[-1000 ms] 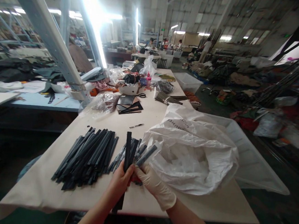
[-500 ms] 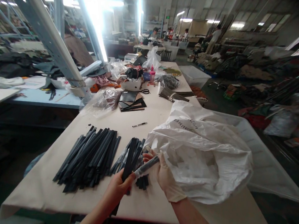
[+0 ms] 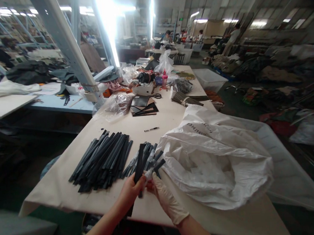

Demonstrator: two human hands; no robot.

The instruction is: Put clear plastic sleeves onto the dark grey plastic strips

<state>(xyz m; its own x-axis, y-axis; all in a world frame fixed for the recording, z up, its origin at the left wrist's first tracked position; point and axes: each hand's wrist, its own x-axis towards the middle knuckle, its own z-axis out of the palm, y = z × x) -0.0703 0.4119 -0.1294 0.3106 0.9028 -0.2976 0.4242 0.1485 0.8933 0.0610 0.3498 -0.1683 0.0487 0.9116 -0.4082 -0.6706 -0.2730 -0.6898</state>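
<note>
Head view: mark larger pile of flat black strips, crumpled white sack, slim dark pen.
Larger pile of flat black strips (image 3: 103,162): head view, middle.
Crumpled white sack (image 3: 217,139): head view, upper wall.
Slim dark pen (image 3: 151,129): head view, barrel.

White sack (image 3: 218,167), open, on table (image 3: 131,123). Left of sack: bare left hand (image 3: 130,190) grips dark strip (image 3: 140,162); gloved right hand (image 3: 168,198) seems to pinch wrapped strip (image 3: 148,175), fingers partly hidden. Farther left of sack: big strip pile (image 3: 102,161). Pen (image 3: 151,129) left of sack's top; clear bin (image 3: 291,172) right of sack.
</note>
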